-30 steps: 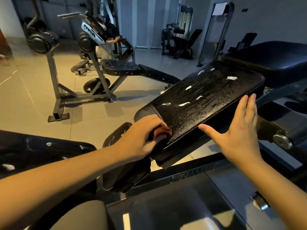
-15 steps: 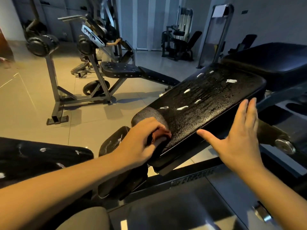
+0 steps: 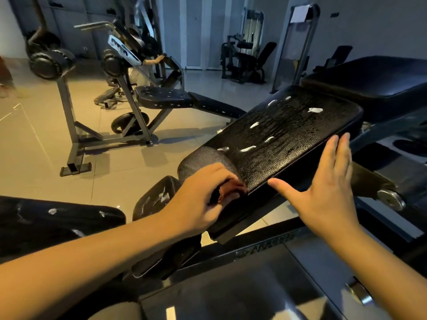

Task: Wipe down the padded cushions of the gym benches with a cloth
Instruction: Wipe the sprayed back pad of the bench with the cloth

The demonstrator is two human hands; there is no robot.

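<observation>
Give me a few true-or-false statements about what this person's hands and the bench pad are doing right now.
1. The left hand grips a reddish cloth at the near corner of the cushion. True.
2. The right hand is clenched into a fist. False: its fingers are straight, alongside the cushion's side.
3. White streaks lie on the cushion's top. True.
4. The cloth is spread flat over the middle of the cushion. False: it is bunched in the left hand at the near corner.
</observation>
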